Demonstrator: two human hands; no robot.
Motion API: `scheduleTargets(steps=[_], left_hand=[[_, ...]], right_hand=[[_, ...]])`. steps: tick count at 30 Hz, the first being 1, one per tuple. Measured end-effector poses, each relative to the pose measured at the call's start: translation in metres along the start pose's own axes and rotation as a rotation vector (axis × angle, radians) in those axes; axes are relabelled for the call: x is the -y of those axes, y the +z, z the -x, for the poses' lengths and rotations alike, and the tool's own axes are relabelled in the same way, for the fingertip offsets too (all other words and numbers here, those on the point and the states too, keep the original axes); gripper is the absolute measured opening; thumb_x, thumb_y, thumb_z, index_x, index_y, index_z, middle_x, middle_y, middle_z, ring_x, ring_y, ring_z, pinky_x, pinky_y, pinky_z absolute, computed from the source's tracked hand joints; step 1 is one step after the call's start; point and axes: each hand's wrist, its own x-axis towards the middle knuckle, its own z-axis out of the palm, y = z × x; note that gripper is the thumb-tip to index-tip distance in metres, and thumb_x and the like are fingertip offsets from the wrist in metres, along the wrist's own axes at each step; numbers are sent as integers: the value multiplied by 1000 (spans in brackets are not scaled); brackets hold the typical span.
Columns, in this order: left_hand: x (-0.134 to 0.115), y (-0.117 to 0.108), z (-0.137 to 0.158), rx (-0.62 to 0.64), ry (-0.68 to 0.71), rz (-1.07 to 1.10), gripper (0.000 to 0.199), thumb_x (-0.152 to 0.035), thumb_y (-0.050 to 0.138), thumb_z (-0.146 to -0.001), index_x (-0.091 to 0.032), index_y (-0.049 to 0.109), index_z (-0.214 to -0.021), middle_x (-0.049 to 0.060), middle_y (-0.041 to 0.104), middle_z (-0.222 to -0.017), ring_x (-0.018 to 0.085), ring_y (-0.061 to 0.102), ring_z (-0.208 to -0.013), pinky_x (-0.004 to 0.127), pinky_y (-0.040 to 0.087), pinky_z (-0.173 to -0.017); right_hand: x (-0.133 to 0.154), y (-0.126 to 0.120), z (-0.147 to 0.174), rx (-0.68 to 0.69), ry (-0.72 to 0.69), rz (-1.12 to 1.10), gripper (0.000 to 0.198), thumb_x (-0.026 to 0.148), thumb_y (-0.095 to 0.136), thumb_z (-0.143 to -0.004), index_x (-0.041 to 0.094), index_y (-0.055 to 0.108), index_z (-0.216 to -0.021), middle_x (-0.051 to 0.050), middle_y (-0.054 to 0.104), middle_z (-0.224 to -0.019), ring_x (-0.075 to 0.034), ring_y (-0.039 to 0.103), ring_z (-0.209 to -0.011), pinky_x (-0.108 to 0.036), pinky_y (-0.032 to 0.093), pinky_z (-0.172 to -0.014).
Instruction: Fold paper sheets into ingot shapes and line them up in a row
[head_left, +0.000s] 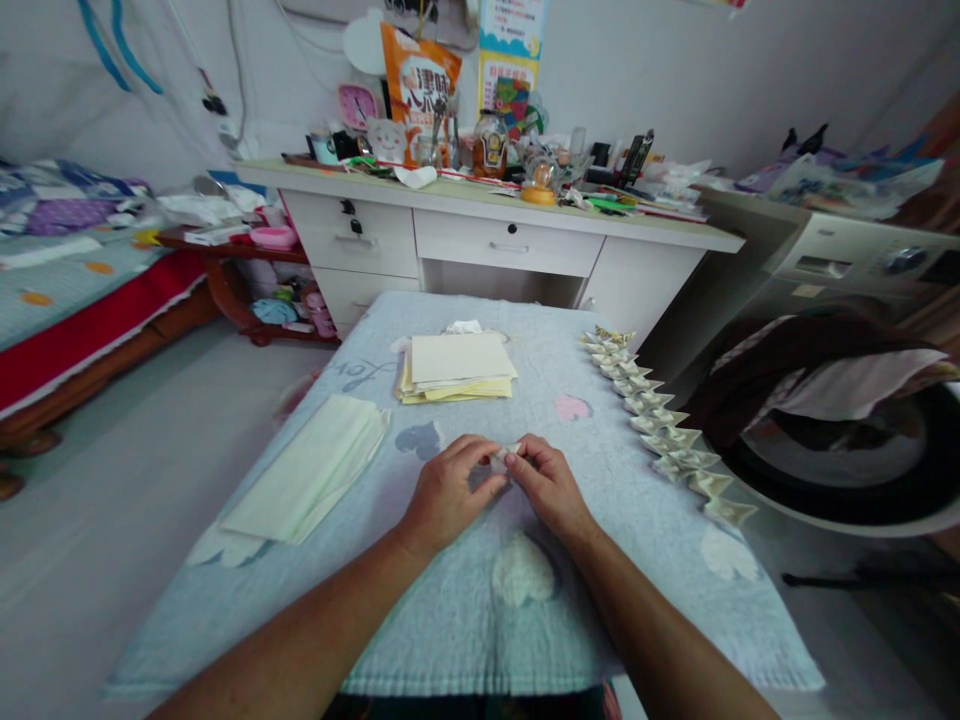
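Observation:
Between my two hands, over the middle of the cloth-covered table (465,600), is a small folded piece of white paper (504,458). My left hand (454,490) pinches it from the left with thumb and fingers. From the other side my right hand (550,484) grips it, thumb on top. Fingers cover much of the folded paper. Beyond my hands lies a stack of cream and yellow paper sheets (461,360). To the left rests a pile of long pale green paper (304,470). Several folded paper pieces (660,420) stand in a row along the right side.
Behind the table stands a white desk (510,245) crowded with jars, a pink clock (358,106) and an orange snack bag (421,90). A washing machine (862,260) with its door open is close on the right. A bed (82,290) is at the left.

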Motion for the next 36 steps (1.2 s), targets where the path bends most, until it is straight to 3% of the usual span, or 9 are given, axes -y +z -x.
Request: scheduleTargets(steps=[7,14,26,31,36], left_hand=[[0,0,-1,-23,-17,63,28,-14,64,-76,-21,63,-103,4,66,-100,16,63,-85,27,50,-81],[2,-4,-3,14,-136,221,27,-21,70,-75,-18,65,-102,5,69,-98,15,66,-80,28,52,-78],[13,0,-2,63,-261,464,37,-23,70,-74,-17,65,-110,9,71,-104,19,68,-89,34,54,-85],[13,2,-3,32,-290,513,36,-19,66,-74,-16,65,-109,9,71,-104,19,68,-91,33,55,-84],[15,6,-3,23,-306,526,36,-18,64,-75,-15,65,-111,10,71,-107,20,67,-96,34,54,-88]], right_hand=[[1,1,0,38,-53,-43,23,39,63,-82,20,57,-72,0,56,-73,-16,51,-76,-28,39,-73],[5,-2,-1,57,-42,-81,17,33,67,-80,20,59,-73,1,57,-74,-15,52,-76,-28,40,-74],[7,-5,0,52,-77,-33,16,33,67,-80,20,60,-74,0,58,-76,-16,54,-78,-30,41,-75],[7,-3,1,-8,-149,51,8,25,65,-79,21,59,-83,0,56,-80,-16,53,-80,-29,41,-76],[10,0,2,-10,-250,58,17,15,58,-81,22,58,-96,-2,53,-91,-16,51,-83,-29,43,-78]])
